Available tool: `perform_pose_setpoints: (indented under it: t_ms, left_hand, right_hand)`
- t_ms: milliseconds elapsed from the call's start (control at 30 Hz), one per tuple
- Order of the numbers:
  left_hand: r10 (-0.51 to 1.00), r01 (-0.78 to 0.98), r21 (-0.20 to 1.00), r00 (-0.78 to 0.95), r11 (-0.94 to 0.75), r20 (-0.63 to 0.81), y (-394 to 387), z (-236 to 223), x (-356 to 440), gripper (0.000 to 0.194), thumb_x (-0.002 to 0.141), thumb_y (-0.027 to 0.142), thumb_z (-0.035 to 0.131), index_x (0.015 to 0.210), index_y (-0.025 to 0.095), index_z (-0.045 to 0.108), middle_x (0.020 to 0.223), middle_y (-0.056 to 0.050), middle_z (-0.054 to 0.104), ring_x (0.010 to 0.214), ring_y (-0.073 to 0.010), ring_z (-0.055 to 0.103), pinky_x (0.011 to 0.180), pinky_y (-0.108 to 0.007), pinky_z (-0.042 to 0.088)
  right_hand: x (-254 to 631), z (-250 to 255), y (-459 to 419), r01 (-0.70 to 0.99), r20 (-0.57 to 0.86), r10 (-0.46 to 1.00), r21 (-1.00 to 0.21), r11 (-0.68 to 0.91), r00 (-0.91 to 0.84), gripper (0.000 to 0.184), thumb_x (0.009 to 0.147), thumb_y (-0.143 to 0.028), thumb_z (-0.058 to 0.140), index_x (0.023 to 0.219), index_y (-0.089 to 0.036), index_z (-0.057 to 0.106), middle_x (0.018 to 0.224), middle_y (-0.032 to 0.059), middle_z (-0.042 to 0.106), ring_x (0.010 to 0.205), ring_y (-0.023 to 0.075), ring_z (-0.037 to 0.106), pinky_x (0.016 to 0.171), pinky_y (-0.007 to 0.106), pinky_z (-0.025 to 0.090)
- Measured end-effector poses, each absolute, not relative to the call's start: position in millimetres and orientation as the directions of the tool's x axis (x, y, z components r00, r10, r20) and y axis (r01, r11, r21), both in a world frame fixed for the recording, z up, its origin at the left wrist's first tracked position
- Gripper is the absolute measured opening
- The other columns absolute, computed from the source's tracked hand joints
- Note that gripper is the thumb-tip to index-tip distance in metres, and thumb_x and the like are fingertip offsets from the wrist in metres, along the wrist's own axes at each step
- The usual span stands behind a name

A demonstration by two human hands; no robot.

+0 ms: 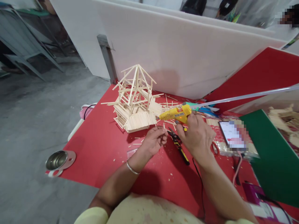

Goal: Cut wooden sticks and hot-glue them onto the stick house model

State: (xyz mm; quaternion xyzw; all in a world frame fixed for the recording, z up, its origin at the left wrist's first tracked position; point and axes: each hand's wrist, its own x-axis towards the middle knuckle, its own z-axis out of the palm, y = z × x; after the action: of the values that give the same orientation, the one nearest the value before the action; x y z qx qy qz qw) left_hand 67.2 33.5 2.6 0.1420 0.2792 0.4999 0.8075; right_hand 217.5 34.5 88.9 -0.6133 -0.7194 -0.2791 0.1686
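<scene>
Head view: we're probably gluing, right hand (199, 135) gripping glue gun (174, 114) beyond curled left fingers (161, 132), contents unclear, next needing steady aim.

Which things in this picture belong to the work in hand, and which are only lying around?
Likely part of the work:
yellow glue gun, in the right hand
stick model, beside the left hand
loose sticks
pliers

Apparently just lying about:
mug
phone

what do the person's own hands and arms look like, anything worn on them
Both the left hand and right hand are ungloved. A thin, silvery, rounded metal bangle circles the left wrist; none shows on the right. A pale yellow fabric sleeve covers the upper left arm.
</scene>
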Motion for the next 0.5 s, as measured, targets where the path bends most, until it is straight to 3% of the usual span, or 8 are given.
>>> perform_pose_setpoints:
  t_ms: [500]
  left_hand:
    - [0.89, -0.72, 0.526, 0.33, 0.453, -0.314, 33, -1, 69, 0.026, 0.067, 0.026, 0.085, 0.074, 0.013, 0.064, 0.06, 0.002, 0.061, 0.049, -0.0056, 0.05, 0.047, -0.02, 0.035]
  right_hand:
    - [224, 88, 22, 0.97, 0.573, 0.788, 0.204, 0.131, -0.226, 0.03, 0.095, -0.037, 0.05, 0.108, -0.012, 0.062, 0.089, 0.0077, 0.062, 0.067, 0.0173, 0.046, 0.059, 0.032, 0.019]
